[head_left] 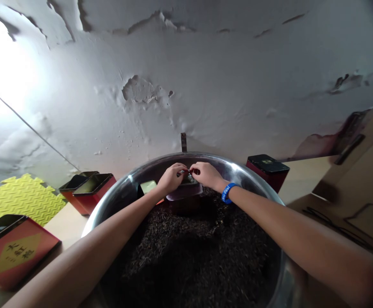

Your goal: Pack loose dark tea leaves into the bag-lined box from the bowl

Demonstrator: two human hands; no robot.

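Observation:
Both hands meet over a tin [185, 204] that stands among dark loose tea leaves [202, 261] in a large metal basin. A translucent purplish edge, perhaps plastic film [184, 193], runs round the tin's top. My left hand [173, 177] is closed, its thumb and fingertips pinched over the opening. Opposite it, my right hand [207, 174] makes a similar pinch, with a blue wristband [227, 193] on that wrist. Something small, pale and shiny shows between the fingertips, too small to name. Left of the tin, another open tin [148, 186] lies partly behind my left forearm.
The basin's shiny rim [101, 214] surrounds the leaves. Open red tins [94, 192] and a labelled red tin [19, 252] stand at left, near yellow foam matting [22, 199]. A black-lidded red tin [267, 171] and a cardboard box [359, 184] are at right. Behind is a peeling wall.

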